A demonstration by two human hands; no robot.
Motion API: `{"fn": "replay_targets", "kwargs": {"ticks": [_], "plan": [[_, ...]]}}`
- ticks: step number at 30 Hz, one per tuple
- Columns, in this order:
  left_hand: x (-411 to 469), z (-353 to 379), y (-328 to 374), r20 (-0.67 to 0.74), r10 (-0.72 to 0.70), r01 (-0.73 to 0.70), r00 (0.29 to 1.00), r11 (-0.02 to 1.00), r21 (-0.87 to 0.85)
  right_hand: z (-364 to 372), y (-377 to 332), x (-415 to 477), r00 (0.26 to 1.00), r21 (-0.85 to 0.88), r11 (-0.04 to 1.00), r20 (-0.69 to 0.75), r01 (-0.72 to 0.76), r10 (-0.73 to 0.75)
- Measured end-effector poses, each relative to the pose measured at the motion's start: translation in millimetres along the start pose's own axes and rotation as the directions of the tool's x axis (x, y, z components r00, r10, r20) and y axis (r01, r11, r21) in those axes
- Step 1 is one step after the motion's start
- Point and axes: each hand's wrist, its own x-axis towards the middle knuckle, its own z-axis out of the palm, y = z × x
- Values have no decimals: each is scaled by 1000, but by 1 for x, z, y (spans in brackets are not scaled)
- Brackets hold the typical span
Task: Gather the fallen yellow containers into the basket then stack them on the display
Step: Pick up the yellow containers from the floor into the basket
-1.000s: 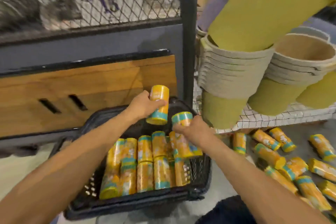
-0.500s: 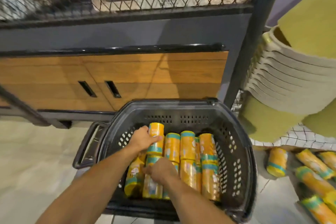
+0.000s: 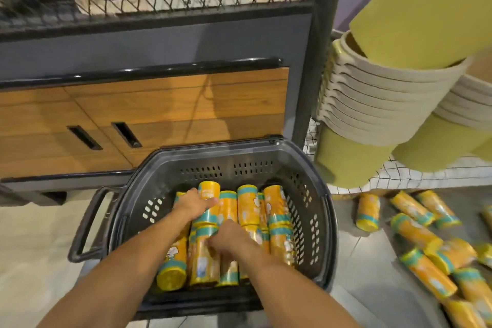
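**Q:** Which way next?

**A:** The basket (image 3: 314, 234) sits ahead. The fallen containers (image 3: 414, 233) lie on the floor (image 3: 367, 274) to its right, axes mixed, nearer my right hand (image 3: 231, 237), whose grip I cannot tell.

**Q:** Left hand (image 3: 194, 205)?

**A:** Wrapped over one basketed yellow container (image 3: 209, 193).

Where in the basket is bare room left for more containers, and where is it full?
Bare strips lie between the containers and the left and far walls of the basket. The middle is packed, under the left hand and right hand. The floor to its right is strewn with fallen containers.
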Motion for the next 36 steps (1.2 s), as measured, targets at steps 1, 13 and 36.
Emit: {"fn": "replay_targets", "kwargs": {"ticks": [1,13,36], "plan": [[-2,-4,6,0,-15,15,1000,1000,6,-21,7,-4,997,23,998,37,59,-60],[-148,-4,274,-201,563,-592,802,794,-138,-271,227,-145,751,572,696,-656,434,70],[-56,390,449,297,401,-470,867,856,217,-168,572,-32,625,639,764,-562,-88,542]]}}
